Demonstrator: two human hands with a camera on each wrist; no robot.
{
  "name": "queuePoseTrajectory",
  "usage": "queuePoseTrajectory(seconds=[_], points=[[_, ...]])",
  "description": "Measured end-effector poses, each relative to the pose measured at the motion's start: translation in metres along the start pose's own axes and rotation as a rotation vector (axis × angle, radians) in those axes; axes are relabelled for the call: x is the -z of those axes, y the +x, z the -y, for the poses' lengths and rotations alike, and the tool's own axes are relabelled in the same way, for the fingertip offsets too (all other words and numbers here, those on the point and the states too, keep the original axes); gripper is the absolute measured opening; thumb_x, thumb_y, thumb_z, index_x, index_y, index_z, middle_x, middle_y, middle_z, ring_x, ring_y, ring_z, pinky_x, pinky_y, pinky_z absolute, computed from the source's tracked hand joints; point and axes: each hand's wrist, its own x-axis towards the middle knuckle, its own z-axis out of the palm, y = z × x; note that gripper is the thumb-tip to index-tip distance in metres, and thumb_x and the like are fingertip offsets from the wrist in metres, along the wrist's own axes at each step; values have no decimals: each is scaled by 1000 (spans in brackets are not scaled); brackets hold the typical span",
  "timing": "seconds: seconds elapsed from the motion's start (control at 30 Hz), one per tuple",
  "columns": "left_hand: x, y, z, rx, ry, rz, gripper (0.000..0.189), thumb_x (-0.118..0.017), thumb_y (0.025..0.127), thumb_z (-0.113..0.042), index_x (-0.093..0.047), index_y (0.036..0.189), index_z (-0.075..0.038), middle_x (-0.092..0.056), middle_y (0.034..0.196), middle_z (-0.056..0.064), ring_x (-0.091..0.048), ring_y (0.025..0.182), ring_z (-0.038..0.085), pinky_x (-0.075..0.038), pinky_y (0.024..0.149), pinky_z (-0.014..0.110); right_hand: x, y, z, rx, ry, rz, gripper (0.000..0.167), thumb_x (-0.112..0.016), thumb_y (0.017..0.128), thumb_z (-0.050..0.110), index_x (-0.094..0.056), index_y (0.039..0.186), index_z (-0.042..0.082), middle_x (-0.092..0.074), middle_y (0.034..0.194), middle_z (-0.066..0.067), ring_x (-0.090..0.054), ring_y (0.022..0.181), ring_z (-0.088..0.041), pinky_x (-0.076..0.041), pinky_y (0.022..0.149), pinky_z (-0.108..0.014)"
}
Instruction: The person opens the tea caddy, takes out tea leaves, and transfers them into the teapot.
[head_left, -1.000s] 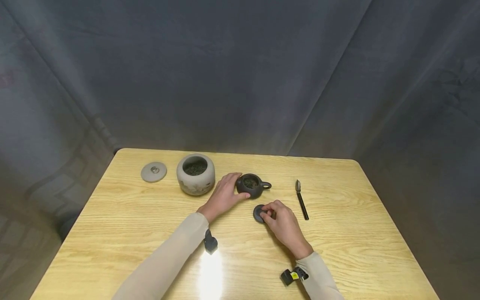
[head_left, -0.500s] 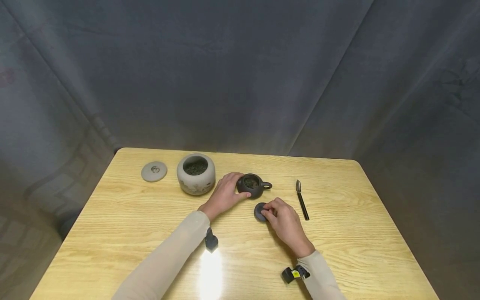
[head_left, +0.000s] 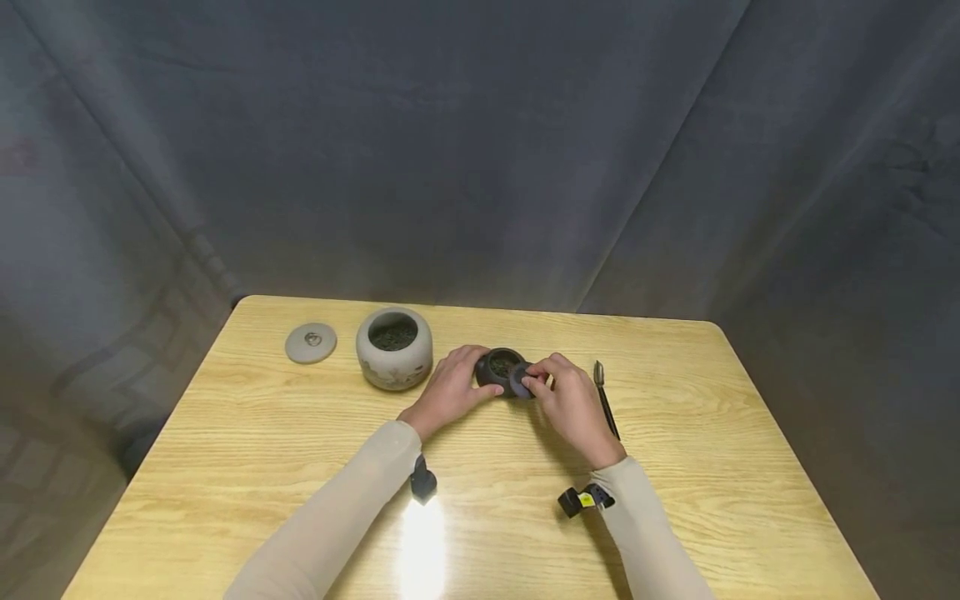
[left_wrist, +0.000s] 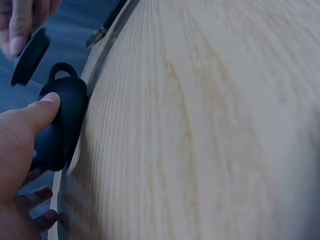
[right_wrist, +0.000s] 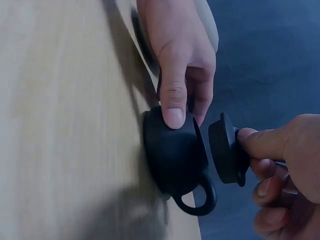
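A small dark teapot (head_left: 492, 383) with a loop handle stands on the table, its mouth uncovered and dark leaves inside. My left hand (head_left: 453, 387) grips its body from the left; in the left wrist view the thumb lies on the near side. My right hand (head_left: 570, 400) pinches the round dark teapot lid (right_wrist: 225, 152) by its knob. In the right wrist view the lid hangs just above the teapot's mouth, a narrow gap between them. From the head view it overlaps the right part of the opening and hides most of the handle.
Left of the teapot is a grey round jar (head_left: 395, 358) with dark leaves in it. Its flat grey lid (head_left: 311, 342) lies farther left. A black-handled scoop (head_left: 604, 400) lies right of my right hand, partly hidden by it. A dark curtain (head_left: 480, 150) hangs behind the table.
My right hand has lifted the teapot lid off the table and carried it forward to above the teapot's mouth. The left hand and teapot have stayed in place.
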Motion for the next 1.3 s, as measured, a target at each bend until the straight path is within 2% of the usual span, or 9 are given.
queuePoseTrajectory(seconds=[0.27, 0.57, 0.8, 1.03, 1.3], points=[[-2, 2, -1, -2, 9, 6, 71, -81, 94, -48, -57, 150, -11, -59, 153, 10, -52, 148, 32, -39, 125, 56, -10, 23, 0, -11, 6, 14, 15, -76, 101, 20, -80, 106, 7, -67, 92, -2, -50, 69, -12, -41, 63, -24], [-2, 2, -2, -7, 31, 7, 70, -80, 95, -48, -57, 149, -11, -60, 151, 10, -53, 147, 31, -40, 123, 55, -21, 39, 1, 1, -34, 29, 11, -80, 97, 17, -79, 102, 8, -69, 93, -3, -64, 83, -19, -54, 75, -39], [-1, 2, -3, -7, 49, 11, 73, -79, 94, -50, -57, 150, -9, -60, 153, 10, -52, 148, 32, -40, 124, 56, -31, 42, 1, -27, -14, 77, 11, -75, 101, 18, -78, 105, 8, -69, 96, -4, -65, 86, -21, -55, 78, -40], [1, 1, -3, 1, 42, 4, 72, -79, 95, -49, -56, 150, -10, -59, 154, 10, -51, 149, 31, -39, 125, 56, -36, 43, 0, -22, 1, 65, 12, -75, 101, 18, -78, 105, 8, -69, 96, -4, -66, 87, -21, -55, 78, -40], [1, 1, -3, 1, 44, 7, 73, -79, 95, -47, -55, 151, -7, -58, 154, 12, -49, 151, 34, -37, 127, 56, -36, 43, 2, -54, 6, 81, 13, -75, 101, 18, -78, 109, 7, -68, 94, -5, -61, 83, -20, -52, 76, -37]])
